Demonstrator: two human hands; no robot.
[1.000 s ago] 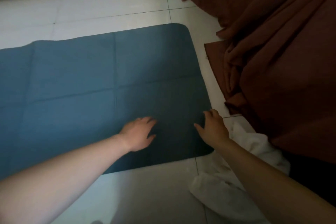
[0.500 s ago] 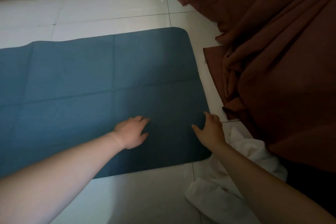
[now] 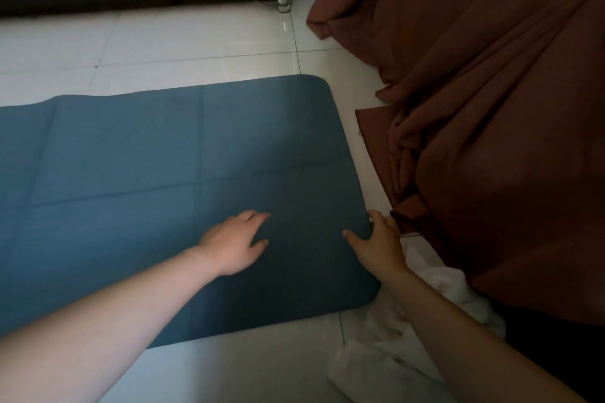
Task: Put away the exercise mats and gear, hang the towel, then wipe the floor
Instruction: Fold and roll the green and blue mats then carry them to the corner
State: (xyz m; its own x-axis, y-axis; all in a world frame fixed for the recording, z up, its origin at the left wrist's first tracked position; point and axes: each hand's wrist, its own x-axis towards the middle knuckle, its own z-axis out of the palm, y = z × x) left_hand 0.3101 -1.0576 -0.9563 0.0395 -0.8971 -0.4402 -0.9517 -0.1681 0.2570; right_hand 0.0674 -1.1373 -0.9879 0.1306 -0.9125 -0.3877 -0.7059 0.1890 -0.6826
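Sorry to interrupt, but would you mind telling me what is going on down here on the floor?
A person is working on a blue exercise mat that lies flat on the tiled floor. The left hand rests open on the mat, and the right hand is at its right edge, thumb on top, as if to lift or fold it. A white towel lies crumpled beside it, not yet hung. Brown fabric drapes to the right.

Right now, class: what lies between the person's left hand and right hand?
In the head view, only bare blue mat lies between the left hand and the right hand; nothing else sits there.
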